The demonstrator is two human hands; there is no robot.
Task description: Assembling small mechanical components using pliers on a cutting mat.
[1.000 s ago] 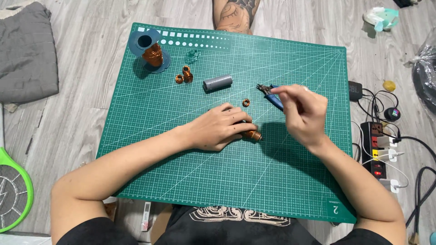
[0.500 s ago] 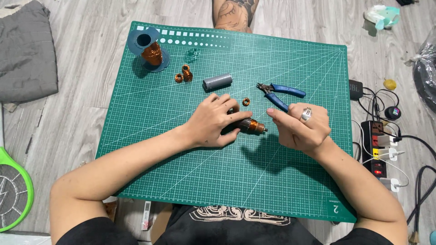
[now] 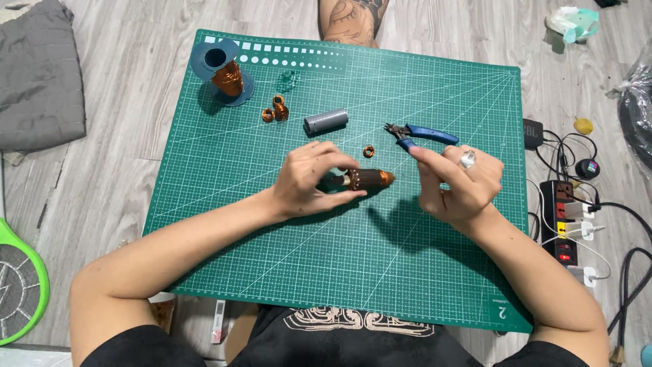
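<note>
My left hand (image 3: 314,178) grips a dark cylindrical motor rotor with copper windings (image 3: 367,179), holding it just above the green cutting mat (image 3: 285,272). My right hand (image 3: 456,182), with a ring on one finger, hovers to the right of the rotor's copper tip with its fingers pinched and nothing clearly visible between them. Blue-handled cutters (image 3: 420,134) lie on the mat just behind my right hand. A small copper ring (image 3: 369,151) lies between the cutters and the rotor.
A blue spool of copper wire (image 3: 225,71), two small copper coils (image 3: 275,111) and a grey cylinder (image 3: 326,121) sit at the mat's far side. A power strip (image 3: 564,221) with cables lies right, grey cloth (image 3: 37,75) left, a person's tattooed leg (image 3: 350,20) beyond.
My right hand put the blue cutters down on the mat and came back beside the rotor. My left hand lifted and turned the rotor, so its copper tip points right.
</note>
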